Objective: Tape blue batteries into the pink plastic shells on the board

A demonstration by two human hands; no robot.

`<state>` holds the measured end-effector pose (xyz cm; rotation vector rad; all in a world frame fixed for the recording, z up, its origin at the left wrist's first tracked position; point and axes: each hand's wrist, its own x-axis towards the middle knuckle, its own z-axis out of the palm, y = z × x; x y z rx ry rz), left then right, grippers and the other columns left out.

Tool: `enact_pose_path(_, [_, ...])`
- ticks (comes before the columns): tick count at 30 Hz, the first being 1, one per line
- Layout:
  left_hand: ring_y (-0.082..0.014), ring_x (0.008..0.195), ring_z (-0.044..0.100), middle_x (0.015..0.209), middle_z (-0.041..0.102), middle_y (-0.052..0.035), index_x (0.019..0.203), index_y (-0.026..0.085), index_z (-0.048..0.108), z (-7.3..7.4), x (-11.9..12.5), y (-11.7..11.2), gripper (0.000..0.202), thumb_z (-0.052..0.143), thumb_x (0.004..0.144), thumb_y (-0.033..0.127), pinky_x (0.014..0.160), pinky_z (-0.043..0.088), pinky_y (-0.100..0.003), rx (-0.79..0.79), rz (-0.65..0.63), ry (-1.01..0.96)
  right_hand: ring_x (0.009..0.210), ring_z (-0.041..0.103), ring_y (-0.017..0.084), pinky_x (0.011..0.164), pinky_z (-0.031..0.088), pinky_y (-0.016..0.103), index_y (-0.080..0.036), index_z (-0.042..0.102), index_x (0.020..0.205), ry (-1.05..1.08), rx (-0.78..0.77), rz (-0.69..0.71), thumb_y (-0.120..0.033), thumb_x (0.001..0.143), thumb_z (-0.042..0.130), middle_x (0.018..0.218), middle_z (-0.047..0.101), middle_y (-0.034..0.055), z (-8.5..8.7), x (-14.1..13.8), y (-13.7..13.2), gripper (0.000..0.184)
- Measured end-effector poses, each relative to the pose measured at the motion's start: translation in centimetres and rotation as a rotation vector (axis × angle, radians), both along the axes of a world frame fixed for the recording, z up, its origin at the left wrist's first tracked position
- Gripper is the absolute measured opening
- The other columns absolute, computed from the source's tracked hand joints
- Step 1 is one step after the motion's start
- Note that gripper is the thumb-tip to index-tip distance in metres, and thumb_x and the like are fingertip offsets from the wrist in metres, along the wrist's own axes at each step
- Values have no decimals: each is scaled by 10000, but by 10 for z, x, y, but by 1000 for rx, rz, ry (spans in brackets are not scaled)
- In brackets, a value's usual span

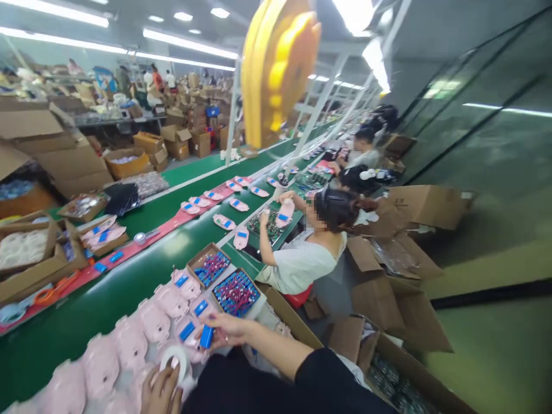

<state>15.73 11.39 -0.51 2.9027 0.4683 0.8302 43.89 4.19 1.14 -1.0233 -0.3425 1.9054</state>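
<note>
My right hand (pixel 230 329) pinches a small blue battery pack (pixel 206 337) just above the pale pink plastic shells. In my left hand (pixel 161 392), at the bottom edge, is a roll of white tape (pixel 181 357), fingers curled at its rim. Several pink shells (pixel 129 343) lie in rows along the near side of the bench. Some hold blue packs, such as the shell (pixel 190 286) near the boxes. Beyond my right hand stand two cardboard boxes, one with blue packs and red wires (pixel 237 292), the other box (pixel 210 264) filled alike.
A green conveyor belt (pixel 172 247) runs past, with a pink strip carrying shells. A co-worker (pixel 302 253) sits to the right, handling a shell over a tray of circuit boards. Open cartons (pixel 388 305) stand on the floor at right. A yellow fixture (pixel 276 75) hangs overhead.
</note>
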Motion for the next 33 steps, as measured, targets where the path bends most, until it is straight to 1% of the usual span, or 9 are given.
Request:
enact_pose_path(3, [-309, 1136, 571, 1123, 701, -111, 1243, 205, 688, 39, -2, -9, 353, 536, 936, 124, 952, 568, -468, -90, 67, 108, 859, 716, 194, 801, 570, 360, -223, 533, 1173, -162, 122, -15, -622, 689, 866, 1108, 721, 66, 33, -9, -16, 710])
enact_pose_path(6, [-329, 1223, 500, 1153, 671, -107, 1329, 206, 651, 67, -1, -10, 450, 538, 918, 64, 1033, 532, -507, -153, 77, 264, 853, 701, 199, 789, 554, 328, -206, 629, 1206, -546, 245, 91, -592, 775, 815, 988, 740, 39, 62, -3, -8, 609])
enact_pose_path(9, [-348, 1302, 445, 1211, 651, -101, 1394, 232, 612, 82, -3, -10, 566, 537, 882, 3, 1063, 519, -513, -180, 62, 372, 864, 712, 212, 807, 537, 299, -195, 744, 1163, -916, 395, 196, -492, 752, 864, 877, 758, 21, 79, 0, 3, 522])
enact_pose_path(13, [-349, 1334, 432, 1260, 640, -95, 1441, 250, 574, 91, -10, -13, 663, 519, 849, -44, 1053, 539, -490, -181, 32, 440, 805, 730, 203, 766, 539, 272, -199, 801, 1099, -1119, 506, 176, -505, 709, 901, 857, 786, 37, 86, -11, 8, 506])
enact_pose_path(18, [-332, 1369, 445, 1290, 641, -80, 1476, 275, 536, 95, -13, -15, 677, 478, 882, -43, 1036, 560, -466, -176, -9, 524, 733, 708, 187, 722, 518, 259, -186, 820, 1034, -1188, 555, 202, -531, 712, 899, 765, 765, 40, 77, -24, 13, 479])
enact_pose_path(23, [-339, 1407, 447, 1261, 652, -92, 1451, 297, 569, 100, -12, -11, 640, 476, 905, -22, 965, 594, -422, -212, -15, 569, 987, 735, 283, 899, 567, 401, -199, 773, 1187, -782, 393, 209, -529, 696, 886, 1041, 785, 100, 56, -31, 14, 602])
enact_pose_path(26, [-348, 1369, 470, 1239, 662, -82, 1408, 299, 617, 94, -13, -6, 651, 472, 873, -43, 1017, 566, -473, -130, -12, 542, 1048, 715, 312, 934, 567, 457, -174, 772, 1138, -559, 202, 36, -543, 552, 951, 1082, 769, 105, 35, -53, 5, 715])
enact_pose_path(30, [-340, 1295, 506, 1227, 670, -67, 1361, 327, 664, 66, -18, 12, 654, 484, 848, -35, 1018, 560, -482, -28, 54, 479, 995, 702, 273, 883, 574, 422, -178, 767, 1119, -431, 12, -377, -586, 483, 973, 1048, 747, 81, 0, -92, 0, 783])
enact_pose_path(33, [-318, 1294, 512, 1209, 668, -61, 1356, 344, 665, 50, -23, 16, 679, 485, 823, -36, 934, 596, -393, -28, 19, 513, 1004, 685, 243, 899, 552, 368, -174, 783, 1065, -396, 25, -363, -534, 447, 998, 1002, 740, 49, -5, -92, 0, 747])
